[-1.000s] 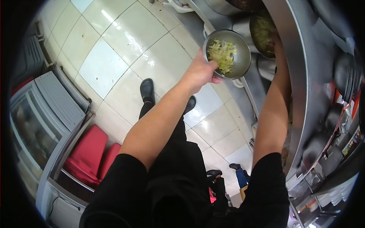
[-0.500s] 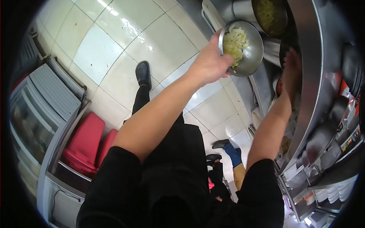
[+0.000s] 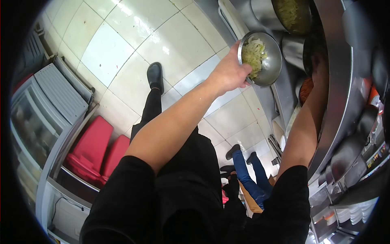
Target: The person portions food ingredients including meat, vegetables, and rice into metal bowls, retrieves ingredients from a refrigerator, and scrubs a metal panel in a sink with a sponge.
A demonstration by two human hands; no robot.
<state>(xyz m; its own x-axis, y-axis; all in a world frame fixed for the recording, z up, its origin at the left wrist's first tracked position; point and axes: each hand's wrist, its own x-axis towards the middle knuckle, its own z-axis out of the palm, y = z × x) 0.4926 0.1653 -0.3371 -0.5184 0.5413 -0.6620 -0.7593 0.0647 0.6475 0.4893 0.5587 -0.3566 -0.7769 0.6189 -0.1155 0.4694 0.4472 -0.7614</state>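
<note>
A round metal bowl (image 3: 271, 65) with shredded pale green vegetable (image 3: 253, 55) inside is tilted in my left hand (image 3: 235, 70), thumb over the rim. To its right, my right hand (image 3: 320, 67) reaches into a dark-mouthed metal pot (image 3: 293, 51) under the counter's edge; shadow hides the fingers. Another metal pot (image 3: 266, 14) above holds similar shredded vegetable (image 3: 289, 15). Just below my right hand is a container of orange food (image 3: 306, 89).
A curved steel counter edge (image 3: 341, 89) runs along the right, with dark pans (image 3: 345, 160) beyond. Red bins (image 3: 92, 144) and a glass-topped freezer (image 3: 34, 122) stand at left. Other people's legs (image 3: 248, 179) show at the bottom centre, on the tiled floor.
My right hand has moved from the pot of shredded vegetable to the neighbouring dark-mouthed pot. The bowl in my left hand has shifted right. Another person's legs have come further into view.
</note>
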